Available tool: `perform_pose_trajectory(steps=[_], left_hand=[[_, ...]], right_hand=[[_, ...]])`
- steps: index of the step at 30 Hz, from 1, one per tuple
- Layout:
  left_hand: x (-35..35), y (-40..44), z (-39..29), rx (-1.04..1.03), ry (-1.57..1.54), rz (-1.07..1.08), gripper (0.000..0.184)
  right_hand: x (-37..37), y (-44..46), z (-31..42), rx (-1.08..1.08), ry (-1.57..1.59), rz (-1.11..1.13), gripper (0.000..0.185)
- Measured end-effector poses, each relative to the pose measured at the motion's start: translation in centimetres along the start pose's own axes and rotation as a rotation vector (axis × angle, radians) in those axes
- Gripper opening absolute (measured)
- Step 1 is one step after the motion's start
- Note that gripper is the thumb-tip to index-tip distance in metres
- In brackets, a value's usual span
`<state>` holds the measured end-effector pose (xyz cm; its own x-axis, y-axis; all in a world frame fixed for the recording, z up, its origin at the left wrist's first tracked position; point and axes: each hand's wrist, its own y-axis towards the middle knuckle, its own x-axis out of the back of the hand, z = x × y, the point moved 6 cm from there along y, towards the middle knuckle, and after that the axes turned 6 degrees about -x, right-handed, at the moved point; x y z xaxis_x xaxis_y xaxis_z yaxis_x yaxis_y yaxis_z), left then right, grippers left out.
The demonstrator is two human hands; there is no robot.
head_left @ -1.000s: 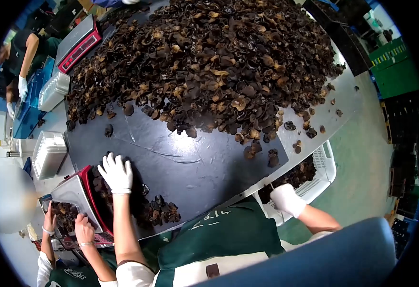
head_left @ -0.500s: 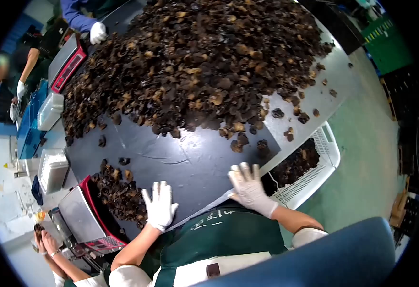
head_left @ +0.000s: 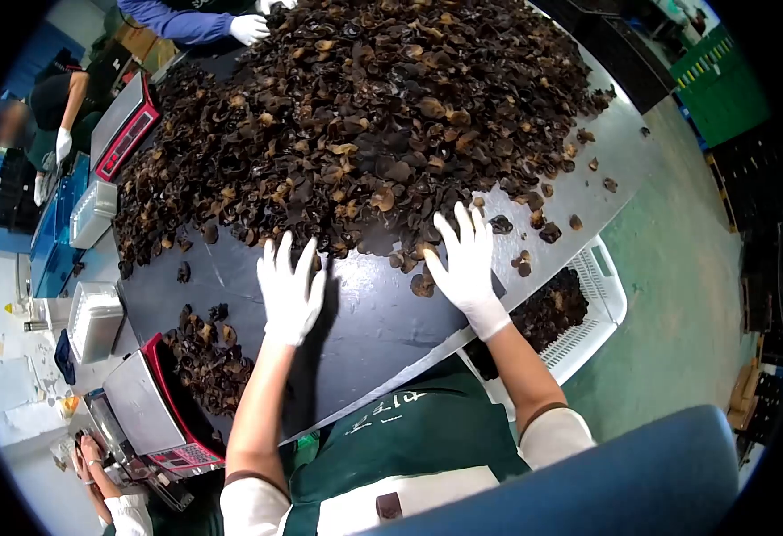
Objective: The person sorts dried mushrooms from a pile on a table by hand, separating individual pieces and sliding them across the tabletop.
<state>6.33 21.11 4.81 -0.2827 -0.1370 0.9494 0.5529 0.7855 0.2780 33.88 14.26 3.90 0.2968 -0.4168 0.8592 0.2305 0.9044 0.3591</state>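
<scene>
A large heap of dark brown wood ear mushrooms (head_left: 364,134) covers the far part of the metal table (head_left: 378,335). My left hand (head_left: 290,293), in a white glove, reaches to the near edge of the heap with its fingers spread and nothing in it. My right hand (head_left: 469,268), gloved alike, is open at the heap's near right edge, beside a few loose pieces. Whether the fingertips touch the mushrooms I cannot tell. A smaller pile of mushrooms (head_left: 202,357) lies left of my left forearm.
A red-framed scale (head_left: 146,406) stands at the near left, another scale (head_left: 123,125) farther back. Clear plastic boxes (head_left: 96,322) are stacked on the left. A white basket (head_left: 601,308) with mushrooms stands right of the table. Co-workers' gloved hands (head_left: 249,29) and bare hands (head_left: 87,456) are nearby.
Both my hands have moved forward from the table's near edge to the front of the heap, fingers still spread. A co-worker's gloved hand at the far side has shifted right.
</scene>
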Motion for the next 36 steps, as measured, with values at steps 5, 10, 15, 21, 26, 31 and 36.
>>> perform_pose_trajectory(steps=[5, 10, 15, 21, 26, 31, 36], left_hand=[[-4.6, 4.3, -0.2, 0.06, -0.079, -0.064, 0.059], [-3.1, -1.4, -2.7, -0.21, -0.174, -0.049, 0.038], [-2.8, -3.5, 0.2, -0.036, -0.256, -0.263, 0.036], [-4.8, -1.1, 0.7, 0.072, -0.19, -0.132, 0.046], [-1.5, -5.9, -0.2, -0.103, -0.278, -0.084, 0.027], [0.2, -9.5, 1.8, 0.094, -0.401, -0.179, 0.034], [-1.7, -3.9, 3.3, 0.13, -0.177, -0.146, 0.052]], right_hand=[[-4.2, 1.3, 4.0, 0.043, 0.104, 0.124, 0.067], [-3.1, -4.8, 8.0, 0.413, 0.151, 0.342, 0.038], [-0.1, 0.2, 6.0, 0.26, 0.318, 0.229, 0.035], [-3.7, 0.4, 7.1, 0.152, -0.01, 0.256, 0.068], [-4.1, -8.5, 12.2, 0.503, 0.18, 0.547, 0.067], [-1.5, -6.5, 12.3, 0.491, 0.237, 0.384, 0.05], [-5.4, 0.5, 10.7, 0.24, -0.028, 0.279, 0.069]])
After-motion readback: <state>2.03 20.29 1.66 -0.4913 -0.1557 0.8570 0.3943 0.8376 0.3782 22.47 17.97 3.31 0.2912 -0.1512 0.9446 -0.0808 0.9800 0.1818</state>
